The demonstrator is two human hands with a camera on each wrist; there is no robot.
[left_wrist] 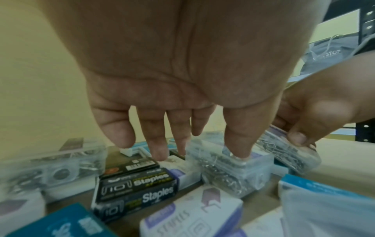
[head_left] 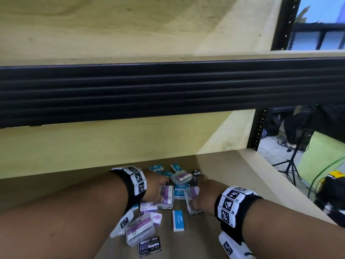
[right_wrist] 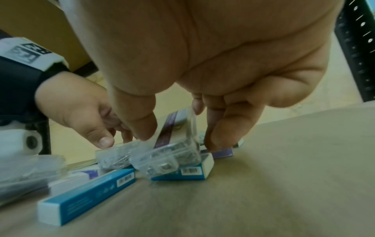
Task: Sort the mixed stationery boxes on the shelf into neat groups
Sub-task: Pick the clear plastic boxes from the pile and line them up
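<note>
— Where are the boxes?

— Scattered in a mixed heap on the shelf [head_left: 233,176]. My right hand [right_wrist: 182,89] pinches a clear paper-clip case [right_wrist: 174,150], tilted up on edge; my left hand [left_wrist: 182,96] hovers fingers straight, thumb touching a second clear case [left_wrist: 229,170].

— How will they handle?

— Likely rigid, slick plastic, rattling and light. I'd take the short sides.
</note>
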